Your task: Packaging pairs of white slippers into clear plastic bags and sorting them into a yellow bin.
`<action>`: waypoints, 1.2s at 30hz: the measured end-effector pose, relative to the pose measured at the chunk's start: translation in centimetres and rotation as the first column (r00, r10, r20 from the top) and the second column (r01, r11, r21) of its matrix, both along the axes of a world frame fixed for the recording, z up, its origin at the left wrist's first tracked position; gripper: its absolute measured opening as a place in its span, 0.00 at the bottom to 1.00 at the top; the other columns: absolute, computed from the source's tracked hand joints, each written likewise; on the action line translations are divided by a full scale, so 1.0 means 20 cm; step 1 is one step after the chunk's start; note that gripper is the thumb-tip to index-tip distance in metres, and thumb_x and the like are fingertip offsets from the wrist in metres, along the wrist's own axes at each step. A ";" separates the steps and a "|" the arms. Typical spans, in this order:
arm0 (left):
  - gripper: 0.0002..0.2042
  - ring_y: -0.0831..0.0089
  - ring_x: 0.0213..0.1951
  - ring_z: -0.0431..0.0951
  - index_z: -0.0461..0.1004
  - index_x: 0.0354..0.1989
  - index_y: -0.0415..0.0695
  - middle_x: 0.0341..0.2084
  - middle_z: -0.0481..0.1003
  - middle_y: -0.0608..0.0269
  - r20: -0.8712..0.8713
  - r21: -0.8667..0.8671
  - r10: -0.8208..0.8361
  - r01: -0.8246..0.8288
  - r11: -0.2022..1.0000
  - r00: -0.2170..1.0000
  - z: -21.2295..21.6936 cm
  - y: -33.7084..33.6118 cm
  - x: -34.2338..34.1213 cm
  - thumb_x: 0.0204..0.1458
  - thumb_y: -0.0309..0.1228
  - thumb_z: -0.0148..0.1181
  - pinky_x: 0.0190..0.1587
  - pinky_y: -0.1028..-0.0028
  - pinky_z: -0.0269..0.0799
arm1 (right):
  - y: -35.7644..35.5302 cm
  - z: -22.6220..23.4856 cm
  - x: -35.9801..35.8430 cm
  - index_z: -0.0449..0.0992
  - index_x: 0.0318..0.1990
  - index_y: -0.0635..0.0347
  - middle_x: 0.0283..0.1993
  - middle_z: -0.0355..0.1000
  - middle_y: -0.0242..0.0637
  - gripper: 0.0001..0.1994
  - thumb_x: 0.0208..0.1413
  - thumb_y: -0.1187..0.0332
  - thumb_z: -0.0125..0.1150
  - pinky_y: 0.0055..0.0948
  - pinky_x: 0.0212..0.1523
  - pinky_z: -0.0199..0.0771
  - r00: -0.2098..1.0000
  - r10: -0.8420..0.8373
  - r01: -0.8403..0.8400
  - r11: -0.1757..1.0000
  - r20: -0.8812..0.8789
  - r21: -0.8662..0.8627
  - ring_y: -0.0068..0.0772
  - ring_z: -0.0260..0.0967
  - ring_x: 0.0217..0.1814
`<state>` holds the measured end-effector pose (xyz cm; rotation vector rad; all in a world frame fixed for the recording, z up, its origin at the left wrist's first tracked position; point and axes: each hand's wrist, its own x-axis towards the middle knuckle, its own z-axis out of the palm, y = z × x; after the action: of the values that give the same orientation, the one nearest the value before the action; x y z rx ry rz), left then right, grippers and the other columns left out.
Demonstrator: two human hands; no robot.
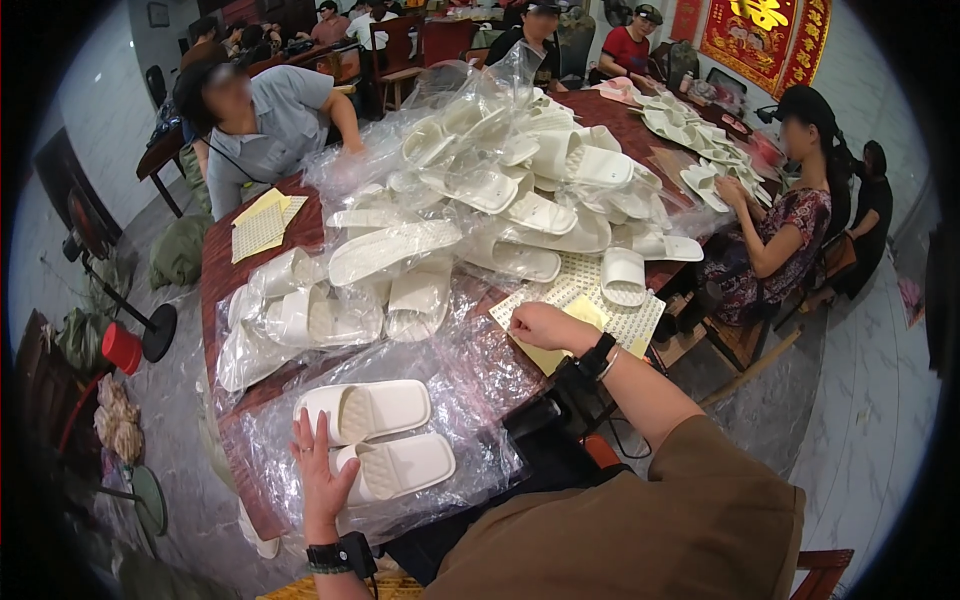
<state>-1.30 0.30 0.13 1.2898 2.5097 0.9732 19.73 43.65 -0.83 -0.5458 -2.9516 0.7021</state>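
A pair of white slippers [392, 407] lies side by side on clear plastic wrap [480, 430] at the near edge of the table. My left hand [322, 468] rests on their left ends, fingers spread, with the thumb between the two. To the right, my right hand [548, 328] is closed in a pinch over a sheet of small printed stickers [640, 320]. Whatever its fingertips hold is hidden or too small to name. A plain yellow paper [588, 312] lies on that sheet, and one white slipper [624, 276] sits at its far edge.
A big heap of plastic-wrapped white slippers [395, 250] covers the middle of the dark red table [225, 290]. More sticker sheets [268, 228] lie at the left. Co-workers sit around, one at the right [790, 215] handling slippers. A red bucket [121, 347] stands on the floor.
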 end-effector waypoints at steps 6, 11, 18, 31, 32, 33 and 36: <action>0.43 0.44 0.74 0.38 0.55 0.73 0.53 0.75 0.44 0.52 0.009 -0.003 0.003 -0.003 1.000 1.000 0.00 0.00 0.00 0.49 0.59 0.58 0.71 0.42 0.27 | 0.01 0.03 -0.02 0.80 0.32 0.64 0.31 0.77 0.50 0.10 0.50 0.66 0.58 0.42 0.38 0.75 0.999 0.009 -0.008 1.000 0.049 -0.014 0.53 0.75 0.35; 0.43 0.44 0.74 0.38 0.55 0.73 0.54 0.75 0.43 0.52 0.008 0.002 0.003 -0.003 1.000 1.000 0.00 0.00 0.00 0.48 0.59 0.59 0.71 0.42 0.26 | 0.02 0.02 -0.02 0.81 0.32 0.62 0.31 0.78 0.49 0.09 0.49 0.68 0.59 0.41 0.38 0.75 0.999 -0.033 0.035 0.995 0.022 -0.094 0.51 0.76 0.35; 0.44 0.44 0.74 0.38 0.55 0.73 0.54 0.75 0.43 0.51 0.001 -0.015 0.008 -0.008 1.000 1.000 -0.02 -0.01 -0.01 0.49 0.59 0.59 0.71 0.43 0.27 | 0.02 0.01 -0.02 0.79 0.30 0.63 0.30 0.77 0.48 0.08 0.50 0.66 0.59 0.40 0.36 0.74 0.996 0.007 -0.004 0.999 0.085 -0.036 0.50 0.75 0.33; 0.45 0.44 0.74 0.39 0.55 0.72 0.51 0.74 0.43 0.50 -0.001 0.006 0.004 -0.004 1.000 1.000 -0.02 0.00 -0.01 0.49 0.64 0.55 0.71 0.42 0.27 | 0.14 -0.07 0.11 0.74 0.40 0.63 0.34 0.74 0.35 0.10 0.61 0.64 0.60 0.29 0.39 0.71 0.991 0.003 -0.069 0.874 -0.136 -0.481 0.26 0.69 0.36; 0.45 0.44 0.74 0.39 0.55 0.72 0.51 0.74 0.43 0.50 0.001 0.006 0.002 -0.002 1.000 1.000 -0.02 0.00 -0.01 0.49 0.64 0.55 0.71 0.42 0.27 | 0.14 -0.07 0.12 0.74 0.40 0.63 0.34 0.74 0.35 0.10 0.61 0.64 0.60 0.29 0.39 0.71 0.991 0.001 -0.067 0.874 -0.135 -0.481 0.26 0.69 0.36; 0.45 0.44 0.74 0.39 0.55 0.72 0.51 0.74 0.43 0.50 -0.002 0.003 0.003 -0.003 1.000 1.000 -0.02 0.00 -0.01 0.50 0.64 0.55 0.71 0.42 0.27 | 0.14 -0.07 0.11 0.74 0.40 0.63 0.34 0.74 0.35 0.10 0.61 0.64 0.60 0.29 0.39 0.71 0.991 0.014 -0.076 0.880 -0.135 -0.469 0.26 0.69 0.36; 0.44 0.44 0.74 0.39 0.55 0.72 0.51 0.74 0.43 0.50 -0.008 -0.008 0.003 -0.003 1.000 1.000 -0.02 0.00 -0.01 0.50 0.63 0.55 0.71 0.42 0.27 | 0.14 -0.06 0.11 0.74 0.40 0.63 0.34 0.74 0.35 0.11 0.61 0.64 0.59 0.28 0.39 0.71 0.992 0.025 -0.078 0.893 -0.125 -0.443 0.25 0.69 0.36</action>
<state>-1.48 0.29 -0.18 1.2914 2.5196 0.9595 21.88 46.53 -2.06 -0.4294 -2.7005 1.3876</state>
